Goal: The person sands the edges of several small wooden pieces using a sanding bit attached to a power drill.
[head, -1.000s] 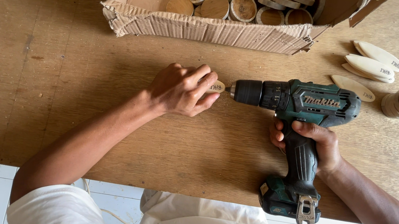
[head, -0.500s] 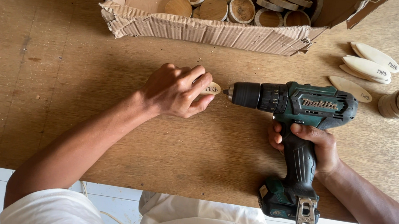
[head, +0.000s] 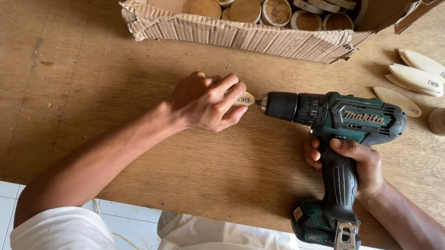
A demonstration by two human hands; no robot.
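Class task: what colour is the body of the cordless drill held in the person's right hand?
Dark teal green with black grip and chuck: the cordless drill, in the right hand, seen in the head view.

Your left hand (head: 205, 101) is covering most of the oval wooden tag (head: 244, 98); the drill bit is too small to make out, and the frame is cropping the cardboard box (head: 234, 32).

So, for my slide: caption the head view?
Left hand pins oval wooden tag; right hand aims cordless drill.
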